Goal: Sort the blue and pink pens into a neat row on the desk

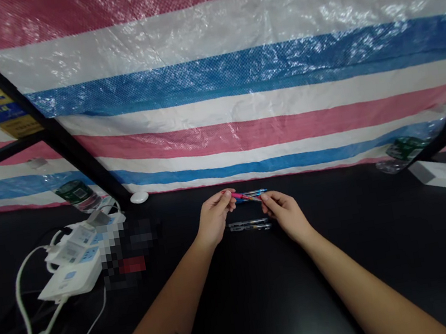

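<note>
Both my hands meet over the black tabletop near its far edge. My left hand pinches one end of a pink pen, and my right hand holds its other end between fingertips. Just behind the pink pen lie blue-accented pens, partly hidden by it. Closer to me, two clear-barrelled pens lie side by side between my hands, untouched.
White power strips with white cables lie at the left, beside a small white round object. A striped tarpaulin hangs behind the table on a black frame. A white box sits at the right.
</note>
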Demonstrator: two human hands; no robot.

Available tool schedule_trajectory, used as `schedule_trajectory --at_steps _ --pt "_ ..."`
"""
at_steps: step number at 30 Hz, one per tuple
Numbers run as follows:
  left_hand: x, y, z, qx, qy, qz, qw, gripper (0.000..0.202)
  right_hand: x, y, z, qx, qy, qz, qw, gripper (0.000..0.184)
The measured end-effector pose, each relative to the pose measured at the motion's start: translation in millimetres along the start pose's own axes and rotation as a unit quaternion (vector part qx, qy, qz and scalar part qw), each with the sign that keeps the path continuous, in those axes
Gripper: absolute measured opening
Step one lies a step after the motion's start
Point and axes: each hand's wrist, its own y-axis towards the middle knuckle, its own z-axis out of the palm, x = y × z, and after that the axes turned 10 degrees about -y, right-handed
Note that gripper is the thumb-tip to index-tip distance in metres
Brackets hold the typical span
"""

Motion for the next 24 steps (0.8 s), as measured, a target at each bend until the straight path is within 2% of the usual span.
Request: schedule_trajectory --at_steps 3,8,12,17,21,24 --pt "0.9 2.1 -0.9 -0.029 -0.025 0.007 0.999 0.026 2.2 -1.6 1.0 -0.021 -0.025 -0.05 0.998 0.039" --pt "1.6 3.5 -2.2 -0.027 -0.03 0.007 0.999 0.026 1.9 -3.0 2.7 0.047 0.048 0.026 0.997 0.048" --pt "1.6 2.7 -1.5 -0.028 -0.036 0.002 0.999 0.025 0.3 -1.6 2.3 0.006 0.046 0.006 0.999 0.041" --pt "1.1 2.1 -0.1 -0.029 -0.03 -0.005 0.999 0.027 1.7 -0.6 0.8 0.044 0.065 0.024 0.997 0.042" --pt "1.4 1.3 0.9 -0.023 -0.034 -0.006 0.999 0.027 3.5 -0.9 0.6 -0.022 0.026 -0.024 0.999 0.036" --pt "0.6 -1.0 2.9 -0.002 -0.026 -0.025 0.999 0.028 7.2 -2.5 1.6 0.001 0.014 -0.023 1.0 0.037"
